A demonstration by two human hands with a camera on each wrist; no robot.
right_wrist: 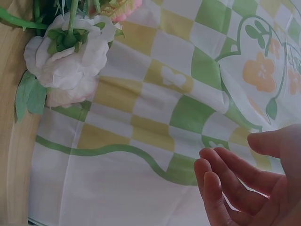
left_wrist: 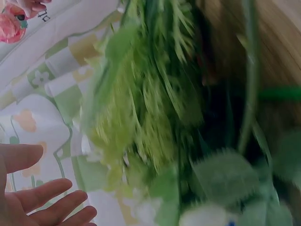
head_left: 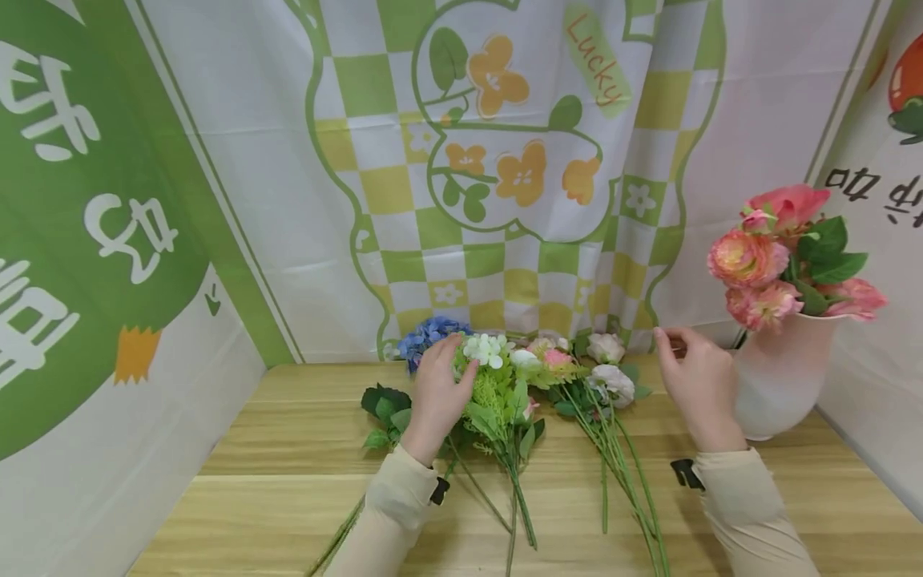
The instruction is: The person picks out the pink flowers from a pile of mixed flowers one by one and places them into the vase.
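Note:
My left hand [head_left: 441, 397] is over the left side of a bunch of green sprigs [head_left: 493, 413] with white blossoms [head_left: 489, 350]. In the left wrist view its fingers [left_wrist: 44, 193] are spread apart, with nothing between them and the thumb. To the right, my right hand [head_left: 698, 391] hovers above the table between the pale roses [head_left: 611, 385] and the vase [head_left: 779, 377]. Its fingers are loosely bent and hold nothing, as the right wrist view shows. Pink flowers [head_left: 750, 260] with green leaves stand in the vase.
Blue flowers [head_left: 433, 336] lie at the back of the wooden table [head_left: 252, 449], by the patterned cloth [head_left: 490, 264]. Dark leaves [head_left: 385, 405] lie left of the green bunch. Several long stems [head_left: 627, 481] point toward the front edge. Printed cloth panels stand on both sides.

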